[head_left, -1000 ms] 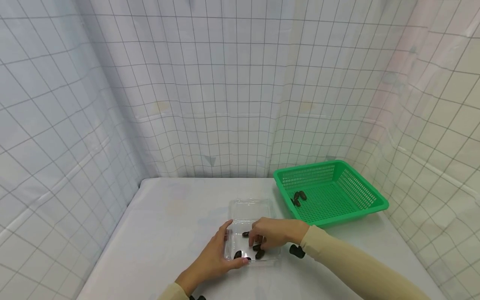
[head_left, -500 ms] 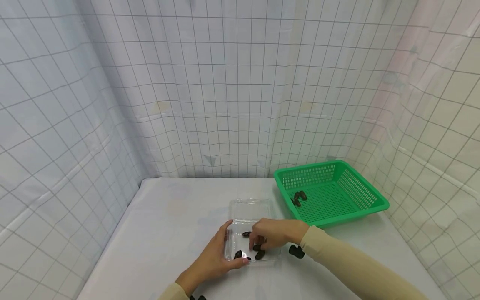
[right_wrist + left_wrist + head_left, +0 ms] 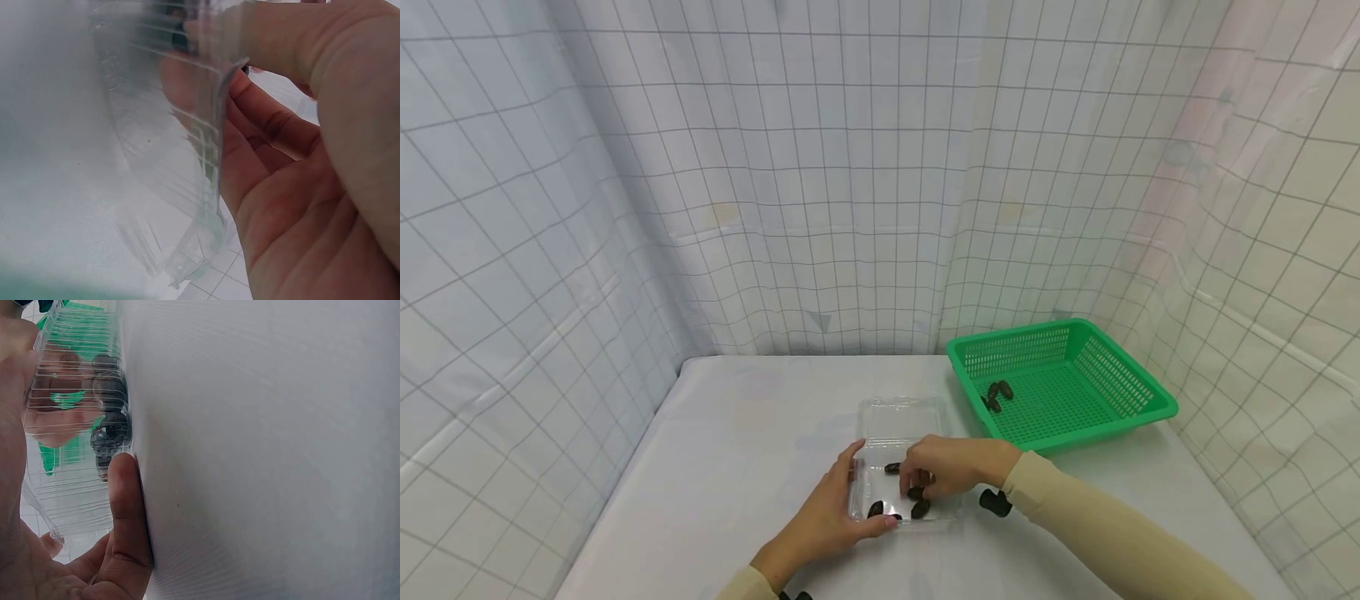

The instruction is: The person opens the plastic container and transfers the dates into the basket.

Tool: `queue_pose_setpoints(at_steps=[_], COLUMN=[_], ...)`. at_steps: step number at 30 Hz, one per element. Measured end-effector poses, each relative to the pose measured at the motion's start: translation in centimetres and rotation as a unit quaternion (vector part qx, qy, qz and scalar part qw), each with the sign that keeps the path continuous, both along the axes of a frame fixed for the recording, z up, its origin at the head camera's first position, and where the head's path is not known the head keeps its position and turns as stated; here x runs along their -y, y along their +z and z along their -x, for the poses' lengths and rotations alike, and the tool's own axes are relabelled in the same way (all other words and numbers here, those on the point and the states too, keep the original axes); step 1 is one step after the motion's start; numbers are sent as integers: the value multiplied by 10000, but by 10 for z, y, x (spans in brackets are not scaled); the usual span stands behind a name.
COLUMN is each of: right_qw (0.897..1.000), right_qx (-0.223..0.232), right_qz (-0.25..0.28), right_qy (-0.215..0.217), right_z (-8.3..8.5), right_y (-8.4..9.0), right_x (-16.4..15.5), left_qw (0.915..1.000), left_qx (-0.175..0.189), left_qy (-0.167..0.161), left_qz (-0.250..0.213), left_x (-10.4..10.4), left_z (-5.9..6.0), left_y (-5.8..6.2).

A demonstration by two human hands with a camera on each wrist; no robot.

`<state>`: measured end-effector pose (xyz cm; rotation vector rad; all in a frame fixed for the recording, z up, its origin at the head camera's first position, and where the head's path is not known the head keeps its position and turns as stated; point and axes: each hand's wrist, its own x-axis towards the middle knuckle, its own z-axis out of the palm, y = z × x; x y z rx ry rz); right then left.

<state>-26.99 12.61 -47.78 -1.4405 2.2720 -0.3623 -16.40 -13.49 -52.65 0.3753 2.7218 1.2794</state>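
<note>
A clear plastic tray (image 3: pixel 898 417) lies on the white table and holds a few dark oval pieces (image 3: pixel 876 507). My left hand (image 3: pixel 871 487) grips the tray's left side, its thumb (image 3: pixel 128 519) lying along the near corner. My right hand (image 3: pixel 914 483) reaches down into the tray from the right, its fingertips curled round a dark piece (image 3: pixel 916 494). In the left wrist view the ribbed tray wall (image 3: pixel 69 481) shows a dark piece (image 3: pixel 111 434) behind it. In the right wrist view my right hand's fingers (image 3: pixel 262 119) pass over the tray's rim (image 3: pixel 215 144).
A green mesh basket (image 3: pixel 1120 392) stands at the back right with a few dark pieces (image 3: pixel 997 393) inside. Checked curtains close off the table's left, back and right. A dark wrist mount (image 3: pixel 994 502) sits by my right sleeve.
Almost nothing has changed. Both hands keep their places at the tray, and the right hand's fingers have shifted only slightly.
</note>
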Motion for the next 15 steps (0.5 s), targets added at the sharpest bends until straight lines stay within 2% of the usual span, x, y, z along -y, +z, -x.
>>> queue_pose_setpoints(at_steps=[15], right_qw=[9995], right_qx=[-75], right_qz=[296], right_qy=[-121], right_z=[-1], right_y=[3], right_x=[-9], left_qw=[10000], left_qx=[-34], left_qy=[-7], left_qz=[16], left_x=[1], left_z=[0], left_y=[1])
